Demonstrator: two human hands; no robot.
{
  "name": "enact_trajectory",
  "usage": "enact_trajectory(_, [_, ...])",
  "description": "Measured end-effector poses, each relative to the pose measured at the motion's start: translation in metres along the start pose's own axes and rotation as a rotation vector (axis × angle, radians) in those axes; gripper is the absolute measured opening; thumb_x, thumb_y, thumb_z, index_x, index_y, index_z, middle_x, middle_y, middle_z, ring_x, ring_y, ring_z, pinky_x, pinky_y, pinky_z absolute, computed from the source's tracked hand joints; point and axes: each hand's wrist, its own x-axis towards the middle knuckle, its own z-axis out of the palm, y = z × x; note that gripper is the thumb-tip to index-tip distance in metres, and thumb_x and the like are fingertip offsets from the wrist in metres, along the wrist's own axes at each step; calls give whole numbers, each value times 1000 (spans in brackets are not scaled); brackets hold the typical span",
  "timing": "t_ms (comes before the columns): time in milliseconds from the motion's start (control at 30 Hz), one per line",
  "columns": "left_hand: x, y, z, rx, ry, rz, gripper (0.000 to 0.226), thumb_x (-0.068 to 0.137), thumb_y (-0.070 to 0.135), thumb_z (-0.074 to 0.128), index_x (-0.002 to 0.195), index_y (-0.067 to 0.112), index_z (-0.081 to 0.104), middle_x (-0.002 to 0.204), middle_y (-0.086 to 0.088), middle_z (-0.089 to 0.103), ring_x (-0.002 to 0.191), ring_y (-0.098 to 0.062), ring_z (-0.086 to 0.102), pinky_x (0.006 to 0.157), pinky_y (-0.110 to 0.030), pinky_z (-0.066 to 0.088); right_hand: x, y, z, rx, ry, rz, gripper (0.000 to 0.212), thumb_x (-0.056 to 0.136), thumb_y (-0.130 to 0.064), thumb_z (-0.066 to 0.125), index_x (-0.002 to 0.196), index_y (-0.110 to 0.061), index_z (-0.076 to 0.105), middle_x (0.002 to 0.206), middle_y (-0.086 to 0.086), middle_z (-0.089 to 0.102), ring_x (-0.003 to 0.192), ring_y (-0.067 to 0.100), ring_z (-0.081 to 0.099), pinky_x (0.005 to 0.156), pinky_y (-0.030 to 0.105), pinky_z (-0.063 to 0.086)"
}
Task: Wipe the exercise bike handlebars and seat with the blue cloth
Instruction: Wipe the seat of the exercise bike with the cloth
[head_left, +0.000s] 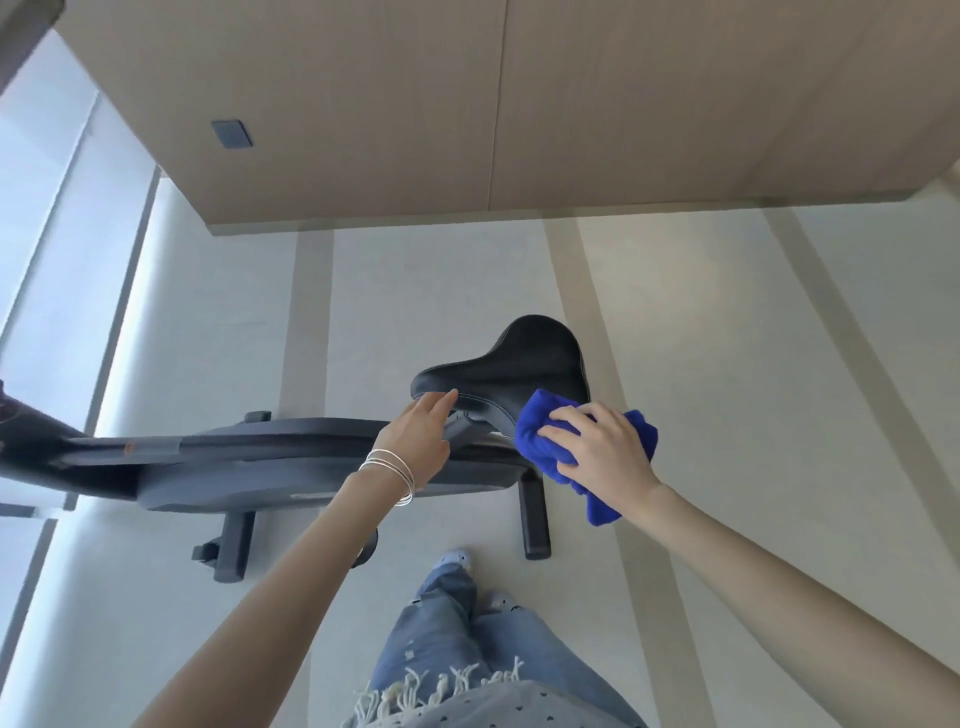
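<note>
Saddle first: the black padded bike seat (519, 358) lies between your hands. Its narrow nose is touched by the straight fingers of your left hand (415, 436), and its long axis runs away toward the broad rear. Your right hand (602, 447) grips the bunched blue cloth (535, 421) on its near edge. Sweep lengthwise, pressing firmly.

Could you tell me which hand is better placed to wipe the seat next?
Right: the right hand grips the blue cloth against the seat's edge; the left hand touches its nose.
</note>
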Motion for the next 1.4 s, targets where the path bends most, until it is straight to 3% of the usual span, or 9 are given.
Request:
enact_trajectory(100, [5,5,-3,17,12,64,63,90,7,47,147,13,22,149,-4,33,131,-26,39,103,-34,41,-20,6,-3,-20,-19,20,36,51,-10,82,85,-17,73,92,0,71,69,26,64,59,36,54])
enact_trajectory(167, [9,7,-3,29,6,93,62,89,7,48,146,13,25,148,-5,34,130,-26,40,104,-34,39,-32,12,-7,-31,-151,95,30,56,-10,80,84,-20,72,89,-2,70,67,24,63,60,32,51])
enact_trajectory(267, [14,14,-3,30,-14,147,60,88,9,49,145,13,29,146,-5,37,129,-27,41,105,-37,40,-52,31,-16,66,-394,412,19,76,-9,56,83,-25,64,97,-4,67,76,22,63,69,30,45])
enact_trajectory(333, [18,23,-3,16,-23,193,59,88,9,50,143,14,33,145,-5,39,129,-26,42,105,-38,40,-67,38,-23,216,-283,576,24,78,-9,54,93,-23,67,101,-5,66,79,22,62,66,29,44])
enact_trajectory(433, [26,42,-5,10,-40,269,56,88,10,50,142,15,35,145,-3,40,130,-24,40,105,-39,41,-69,34,-41,302,40,626,32,76,-7,61,102,-23,70,103,-7,67,81,23,63,62,27,43])
enact_trajectory(600, [39,68,-16,43,-30,348,57,88,12,50,142,19,35,144,1,40,129,-21,40,96,-38,47,-52,23,-66,358,190,626,35,79,-15,65,111,-28,66,111,-10,65,89,16,63,69,26,47])
enact_trajectory(967, [48,67,-35,119,-59,451,55,91,19,52,143,20,33,143,0,42,127,-20,41,97,-35,46,-38,-2,-65,356,255,629,32,77,-12,67,107,-24,69,105,-8,68,85,15,64,67,22,47])
enact_trajectory(1400, [51,94,-35,210,-97,650,53,92,28,53,141,23,35,141,4,44,128,-17,40,94,-35,48,-63,-18,-55,389,342,802,34,75,-11,68,107,-21,68,104,-6,69,85,16,65,69,22,46])
